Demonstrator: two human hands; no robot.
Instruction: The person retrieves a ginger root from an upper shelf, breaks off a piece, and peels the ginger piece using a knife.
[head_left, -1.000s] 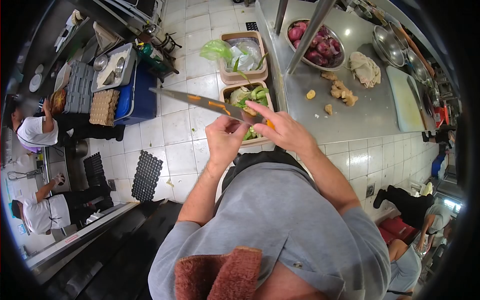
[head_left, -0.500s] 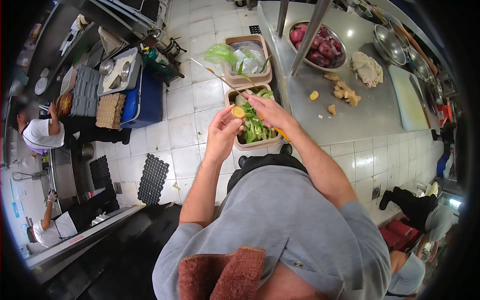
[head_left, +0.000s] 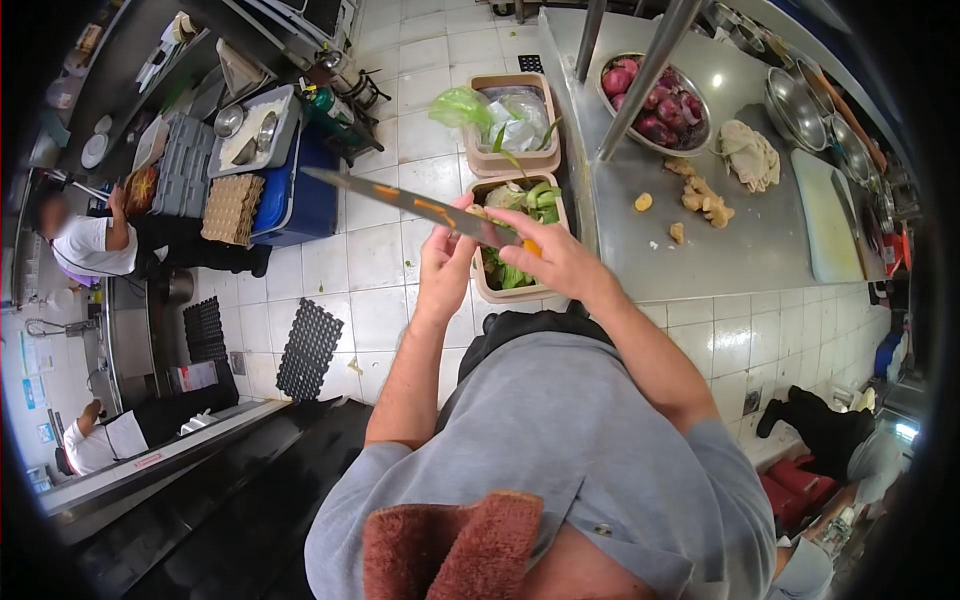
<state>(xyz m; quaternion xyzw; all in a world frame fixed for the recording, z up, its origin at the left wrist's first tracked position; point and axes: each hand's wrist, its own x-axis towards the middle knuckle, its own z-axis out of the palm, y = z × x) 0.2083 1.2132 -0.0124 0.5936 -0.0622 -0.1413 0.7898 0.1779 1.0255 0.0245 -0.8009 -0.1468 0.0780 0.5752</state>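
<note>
A long knife with an orange handle (head_left: 410,204) lies across the space between my hands, its flat side turned up and its tip pointing left. My right hand (head_left: 550,255) is closed on its handle. In my left hand (head_left: 446,265) a small piece of ginger (head_left: 478,212) is pinched, partly hidden by the blade. Below both hands stands a bin of green vegetable scraps (head_left: 563,215). On the steel table (head_left: 620,250) to the right rest a large ginger root (head_left: 705,203) and smaller pieces (head_left: 643,202).
A bowl of red onions (head_left: 655,105), a crumpled cloth (head_left: 749,157) and a cutting board (head_left: 823,215) sit on the table. A second bin with plastic bags (head_left: 515,125) stands beyond the scraps. Two people (head_left: 95,240) are at the left; others are at the lower right.
The knife has turned from edge-on to show its broad side, and its tip has swung left and down. The ginger piece is now mostly covered by the blade. The camera view has shifted slightly.
</note>
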